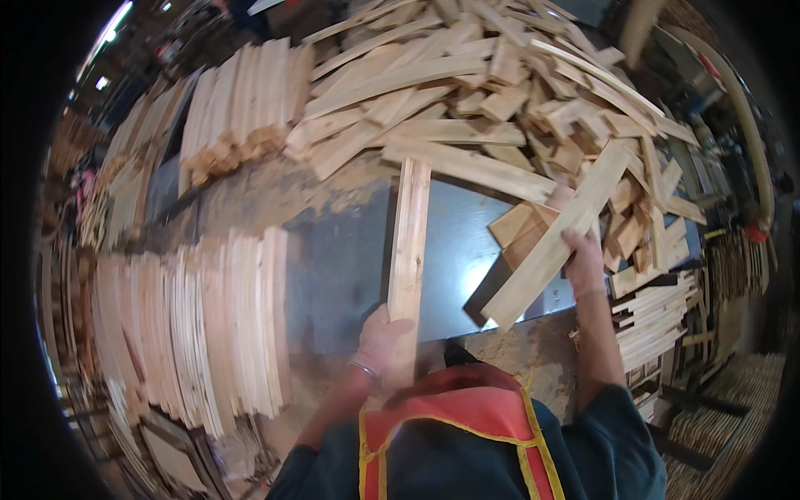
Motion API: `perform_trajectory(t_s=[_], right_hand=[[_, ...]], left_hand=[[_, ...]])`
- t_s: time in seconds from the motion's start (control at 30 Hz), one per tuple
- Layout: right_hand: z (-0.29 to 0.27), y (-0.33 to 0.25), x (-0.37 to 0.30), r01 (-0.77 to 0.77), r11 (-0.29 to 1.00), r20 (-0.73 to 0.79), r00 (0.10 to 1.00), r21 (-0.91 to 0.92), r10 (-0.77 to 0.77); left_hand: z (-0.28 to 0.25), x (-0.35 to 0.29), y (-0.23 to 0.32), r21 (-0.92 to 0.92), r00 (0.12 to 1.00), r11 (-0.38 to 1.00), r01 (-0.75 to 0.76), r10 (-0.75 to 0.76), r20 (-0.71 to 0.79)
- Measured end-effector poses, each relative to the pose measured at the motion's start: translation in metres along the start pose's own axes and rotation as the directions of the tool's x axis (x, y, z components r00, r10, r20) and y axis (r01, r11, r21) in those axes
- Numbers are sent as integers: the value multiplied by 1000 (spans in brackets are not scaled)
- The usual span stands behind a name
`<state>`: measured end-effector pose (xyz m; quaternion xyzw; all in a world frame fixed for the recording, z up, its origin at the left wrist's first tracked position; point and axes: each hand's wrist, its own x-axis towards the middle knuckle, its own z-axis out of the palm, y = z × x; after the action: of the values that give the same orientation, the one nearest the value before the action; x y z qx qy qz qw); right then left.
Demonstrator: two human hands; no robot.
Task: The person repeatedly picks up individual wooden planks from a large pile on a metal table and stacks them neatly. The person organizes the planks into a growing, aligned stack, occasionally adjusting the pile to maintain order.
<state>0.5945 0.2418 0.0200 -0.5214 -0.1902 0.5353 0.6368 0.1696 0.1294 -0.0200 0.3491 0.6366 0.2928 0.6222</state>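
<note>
My left hand (383, 337) is closed round the lower part of a narrow wooden board (410, 242), which points away from me over the dark, shiny tabletop (333, 267). A second, wider board (558, 237) slants across the right side, its far end reaching toward the pile. My right hand (586, 258) grips this one near the middle of its right edge. Some short board ends (521, 229) show behind it. Beyond both hands rises a large loose heap of boards (433, 75), lying at all angles.
To my left stands a neat row of boards (192, 325) side by side, with another row (246, 108) farther back. Sawdust (250, 196) covers part of the table. Stacked strips (658, 317) are at the right, and a ribbed hose (750, 125) curves down at the far right.
</note>
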Motion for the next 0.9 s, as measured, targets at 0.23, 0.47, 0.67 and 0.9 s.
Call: perform_trajectory(t_s=[0.23,0.47,0.67,0.9], right_hand=[[167,178,-137,-302,827,214,872,-475,441],[334,296,-224,378,372,525,693,-848,494],[372,294,-197,507,605,774,237,-614,587],[272,96,52,466,-332,474,878,-820,59]], left_hand=[[-123,-87,-42,433,936,896,102,61,-346],[-194,-128,-39,754,805,587,295,273,-527],[-221,-123,-80,909,693,321,266,592,-411],[-176,-92,-51,957,754,270,107,606,-255]])
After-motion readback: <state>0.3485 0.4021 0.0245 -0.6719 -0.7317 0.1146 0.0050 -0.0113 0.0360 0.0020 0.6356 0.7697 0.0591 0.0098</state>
